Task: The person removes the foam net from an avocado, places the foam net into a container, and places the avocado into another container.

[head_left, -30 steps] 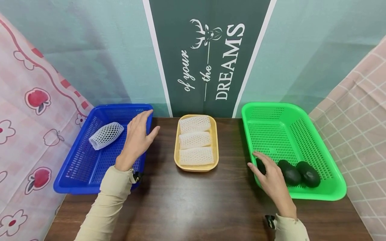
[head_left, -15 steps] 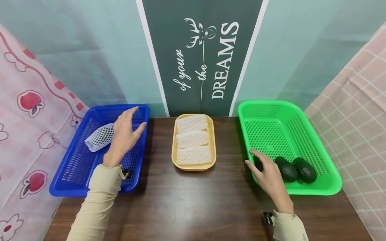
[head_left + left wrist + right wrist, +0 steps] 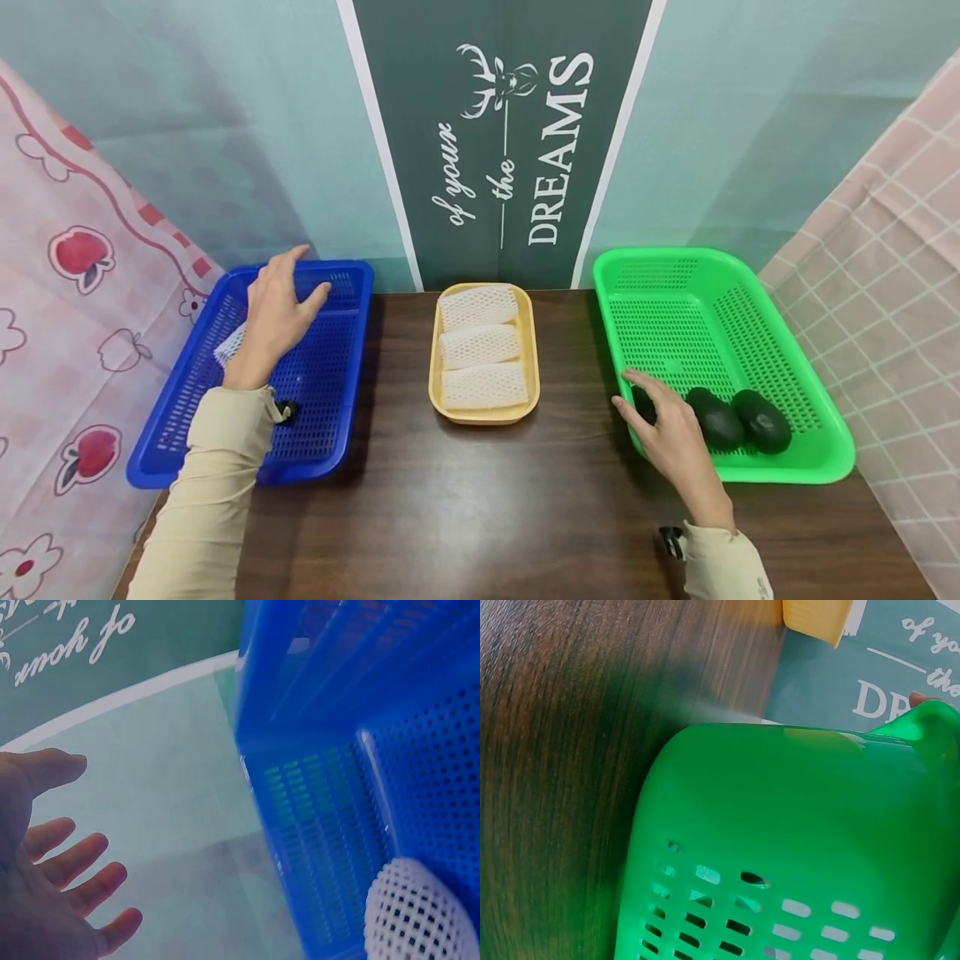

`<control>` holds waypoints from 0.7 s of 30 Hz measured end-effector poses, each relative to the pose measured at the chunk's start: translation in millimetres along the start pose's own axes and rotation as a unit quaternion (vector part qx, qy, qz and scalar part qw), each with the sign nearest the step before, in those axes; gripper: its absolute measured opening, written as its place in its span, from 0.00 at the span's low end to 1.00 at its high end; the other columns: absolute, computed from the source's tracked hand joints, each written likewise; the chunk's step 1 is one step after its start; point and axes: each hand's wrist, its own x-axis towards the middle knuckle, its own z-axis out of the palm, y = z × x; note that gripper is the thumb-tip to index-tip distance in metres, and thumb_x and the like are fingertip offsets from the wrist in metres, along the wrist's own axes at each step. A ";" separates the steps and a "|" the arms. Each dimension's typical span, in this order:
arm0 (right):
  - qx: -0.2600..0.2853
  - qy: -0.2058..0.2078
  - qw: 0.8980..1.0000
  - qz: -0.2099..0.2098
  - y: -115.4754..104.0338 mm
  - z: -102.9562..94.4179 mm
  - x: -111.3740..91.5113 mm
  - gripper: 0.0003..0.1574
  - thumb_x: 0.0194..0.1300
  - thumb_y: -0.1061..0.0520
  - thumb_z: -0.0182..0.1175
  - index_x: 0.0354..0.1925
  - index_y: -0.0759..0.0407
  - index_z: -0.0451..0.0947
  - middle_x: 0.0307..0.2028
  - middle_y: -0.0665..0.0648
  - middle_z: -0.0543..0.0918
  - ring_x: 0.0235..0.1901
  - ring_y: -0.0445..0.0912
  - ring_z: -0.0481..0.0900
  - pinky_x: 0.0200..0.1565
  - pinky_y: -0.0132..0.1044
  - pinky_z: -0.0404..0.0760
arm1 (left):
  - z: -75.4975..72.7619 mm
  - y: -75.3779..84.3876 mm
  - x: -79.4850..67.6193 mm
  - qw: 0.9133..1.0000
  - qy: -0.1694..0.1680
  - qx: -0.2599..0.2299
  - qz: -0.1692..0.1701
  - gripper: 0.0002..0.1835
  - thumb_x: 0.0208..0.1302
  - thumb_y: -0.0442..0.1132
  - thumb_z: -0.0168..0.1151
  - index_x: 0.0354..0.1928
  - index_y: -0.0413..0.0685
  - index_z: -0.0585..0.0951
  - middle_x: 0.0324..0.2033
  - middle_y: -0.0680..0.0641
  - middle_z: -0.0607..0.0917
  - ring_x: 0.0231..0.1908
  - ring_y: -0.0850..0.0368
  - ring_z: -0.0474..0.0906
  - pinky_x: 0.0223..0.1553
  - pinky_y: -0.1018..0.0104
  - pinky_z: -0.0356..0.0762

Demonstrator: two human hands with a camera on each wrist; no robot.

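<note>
My left hand [image 3: 272, 321] hovers over the blue basket [image 3: 348, 400], fingers spread and thumb apart, holding nothing. Below it lies a bulging white foam net sleeve [image 3: 420, 915], mostly hidden by the hand in the head view; something dark shows through its mesh. My right hand [image 3: 667, 429] is at the left rim of the green basket [image 3: 817, 458], fingers loosely bent. Two dark avocados [image 3: 761, 422] lie in that basket beside the hand, and another dark one [image 3: 643, 406] is partly covered by its fingers. Whether the right hand touches the rim or that avocado, I cannot tell.
Between the baskets a yellow tray [image 3: 535, 367] holds three flat white foam net sleeves [image 3: 483, 385] in a row. All stand on a dark wooden table [image 3: 480, 500]. A printed cloth backdrop [image 3: 480, 167] rises behind, with patterned cloths on both sides.
My left hand has moved left, from the blue basket's right rim to over its inside, covering most of the sleeve there. The right hand has stayed at the green basket.
</note>
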 end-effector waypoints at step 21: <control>-0.001 0.004 1.000 0.001 -0.5 -2.2 -1.7 0.28 0.66 0.54 0.65 0.62 0.60 0.75 0.60 0.67 0.78 0.62 0.64 0.73 0.56 0.62 0.73 | -5.2 -62.0 1.5 0.995 -0.019 -0.063 -0.075 0.34 0.71 0.44 0.56 0.74 0.39 0.60 0.67 0.28 0.68 0.69 0.28 0.59 0.65 0.30 0.54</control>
